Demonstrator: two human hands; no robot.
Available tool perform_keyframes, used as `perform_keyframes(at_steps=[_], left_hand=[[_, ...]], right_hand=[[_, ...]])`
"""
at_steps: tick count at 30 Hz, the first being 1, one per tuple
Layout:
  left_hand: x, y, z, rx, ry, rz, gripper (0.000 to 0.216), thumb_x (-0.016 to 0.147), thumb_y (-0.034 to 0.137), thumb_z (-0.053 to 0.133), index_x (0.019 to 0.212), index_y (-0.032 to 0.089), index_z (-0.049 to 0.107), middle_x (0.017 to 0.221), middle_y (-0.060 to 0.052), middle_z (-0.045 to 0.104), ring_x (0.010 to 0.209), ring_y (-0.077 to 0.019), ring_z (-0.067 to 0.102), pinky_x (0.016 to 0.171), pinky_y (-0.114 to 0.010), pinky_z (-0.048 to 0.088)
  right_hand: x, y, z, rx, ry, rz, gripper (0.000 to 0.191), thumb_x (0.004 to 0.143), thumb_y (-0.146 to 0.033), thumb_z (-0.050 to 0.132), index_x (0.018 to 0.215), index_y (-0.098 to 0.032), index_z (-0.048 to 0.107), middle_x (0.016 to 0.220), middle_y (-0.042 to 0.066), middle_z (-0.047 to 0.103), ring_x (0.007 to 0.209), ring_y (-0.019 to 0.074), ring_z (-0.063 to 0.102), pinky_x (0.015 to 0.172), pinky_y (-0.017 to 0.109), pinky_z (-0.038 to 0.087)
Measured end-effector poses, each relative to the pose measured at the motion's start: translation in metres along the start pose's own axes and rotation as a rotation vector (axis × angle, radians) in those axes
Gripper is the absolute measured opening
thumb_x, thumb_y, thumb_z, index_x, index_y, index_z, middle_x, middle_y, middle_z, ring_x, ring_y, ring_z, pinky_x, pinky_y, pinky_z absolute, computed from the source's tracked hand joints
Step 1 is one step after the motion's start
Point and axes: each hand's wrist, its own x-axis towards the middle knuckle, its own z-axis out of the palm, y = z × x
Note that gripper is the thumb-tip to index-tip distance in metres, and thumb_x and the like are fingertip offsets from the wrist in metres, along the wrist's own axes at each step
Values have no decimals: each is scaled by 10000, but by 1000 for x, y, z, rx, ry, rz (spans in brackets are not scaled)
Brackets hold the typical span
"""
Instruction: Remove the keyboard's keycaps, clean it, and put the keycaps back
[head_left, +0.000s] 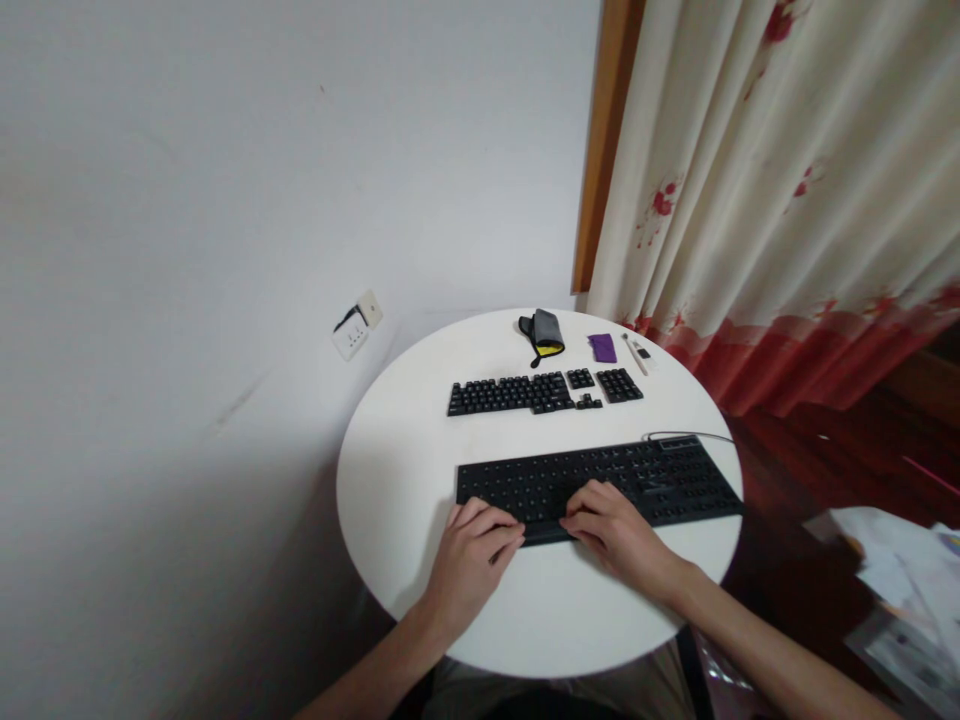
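The left fingers (pixel 501 531) were loosely bent with their tips against the front edge of the flat black rectangular keyboard (pixel 660 480), gripping nothing. The right fingers (pixel 583 508) lay spread and slack over its lower middle rows, also holding nothing. The left hand (pixel 472 562) and the right hand (pixel 613 535) rested side by side, heels on the round white table (pixel 405 440). The keyboard sat across the table's near half, and its thin cable (pixel 686 436) ran off the right edge. Behind it lay blocks of loose black keycaps (pixel 510 393). Farther back were a grey-and-yellow fabric pouch (pixel 546 333), a small purple cloth piece (pixel 602 347) and a slim white tool (pixel 636 354).
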Motion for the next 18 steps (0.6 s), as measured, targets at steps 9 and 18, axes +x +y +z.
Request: perform_keyframes(at_steps=[9,18], left_hand=[[-10,-3,0,69,18,35,192,872,201,646,1033,280,717,1036,-50,638,981,-218,525,825,-378,435],[-3,-9,-4,64,-42,152,253,846,188,683,1077,287,699,1000,-33,664,935,-206,557,789,-359,426]], right_hand=[[-10,-11,-9,-92,-5,5,316,875,-101,536,1111,-244,691,1081,89,604,1009,244,510,835,390,413],[-24,-3,-7,-71,83,57,310,916,-227,538,1198,-270,659,1135,101,594,1036,258,518,857,426,434]])
